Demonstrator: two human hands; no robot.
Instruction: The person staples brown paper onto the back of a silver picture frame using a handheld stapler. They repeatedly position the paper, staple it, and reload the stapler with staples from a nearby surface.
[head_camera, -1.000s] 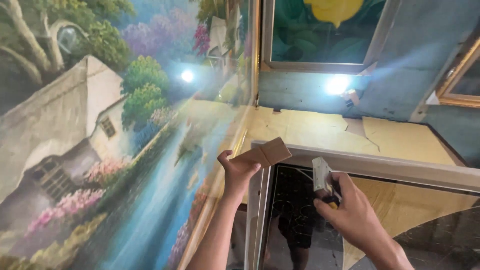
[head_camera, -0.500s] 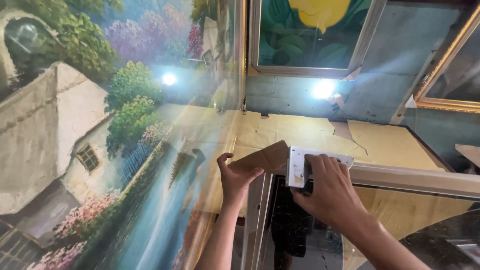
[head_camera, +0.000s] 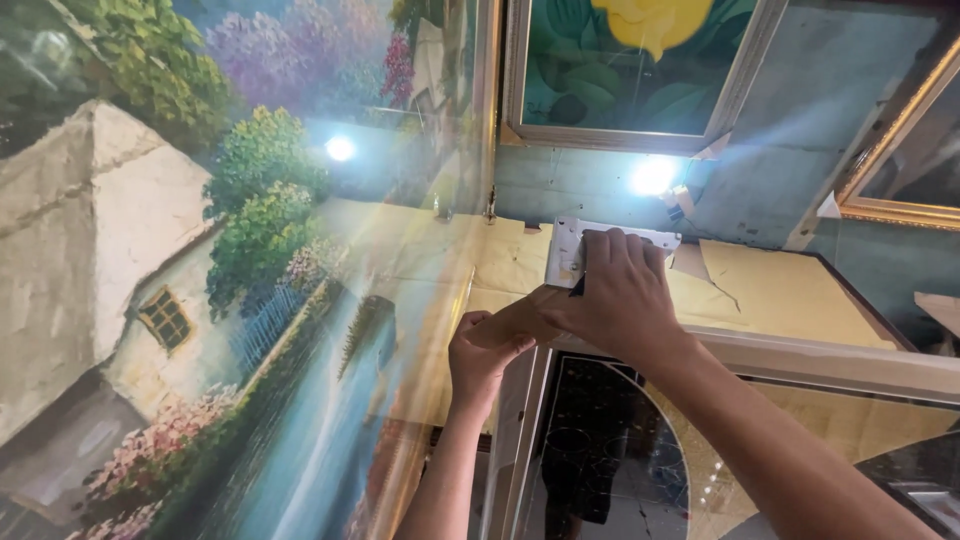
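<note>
The right hand (head_camera: 620, 300), having moved up from lower right, is now pressing a white tool (head_camera: 565, 250) against the brown cardboard piece (head_camera: 515, 318). The left hand (head_camera: 482, 350) fingers are still pinching that piece beside the landscape painting (head_camera: 200, 280).

Your two arms come up from the bottom edge of the view, and both are bare as far as you can see them: no sleeve, cuff or glove shows on either forearm. Your left hand (head_camera: 487, 357) has no ring, band or watch at the wrist. Your right hand (head_camera: 617, 297) is bare too, with short, plain nails and nothing worn on the fingers. Your right forearm looks broader than the left, lying closer to the camera.
</note>
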